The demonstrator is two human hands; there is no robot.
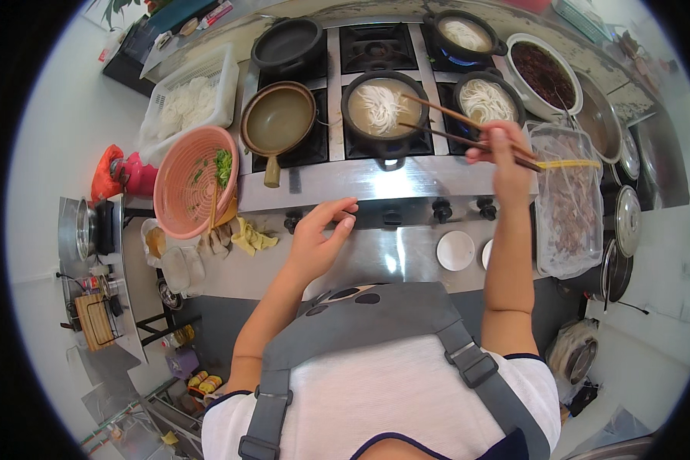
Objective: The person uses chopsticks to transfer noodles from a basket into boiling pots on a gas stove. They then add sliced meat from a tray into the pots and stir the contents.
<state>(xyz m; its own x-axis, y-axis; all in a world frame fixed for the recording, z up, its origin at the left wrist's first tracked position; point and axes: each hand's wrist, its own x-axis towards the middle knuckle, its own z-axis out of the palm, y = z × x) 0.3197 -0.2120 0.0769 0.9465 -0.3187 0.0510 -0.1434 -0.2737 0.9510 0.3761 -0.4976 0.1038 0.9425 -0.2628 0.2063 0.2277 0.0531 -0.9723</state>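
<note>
My right hand (pixel 501 144) holds a pair of long wooden chopsticks (pixel 454 112), one light and one dark. Their tips are apart at the right side of the white noodles (pixel 382 109) in the middle front black clay pot (pixel 349 127). My left hand (pixel 319 237) is empty, its fingers loosely curled, in front of the stove edge. Noodles in broth also fill the right front pot (pixel 487 100) and the back right pot (pixel 464 35), which has a blue flame under it. A brown-rimmed pot with a handle (pixel 280 118) holds liquid at the left.
A pink colander (pixel 164 190) with chopped greens and a white basket of noodles (pixel 187 106) stand left. An empty-looking black pot (pixel 287 46) sits back left. On the right are a white pot of dark red sauce (pixel 543 72) and a plastic tub of meat pieces (pixel 569 213). White dishes (pixel 455 250) lie in front.
</note>
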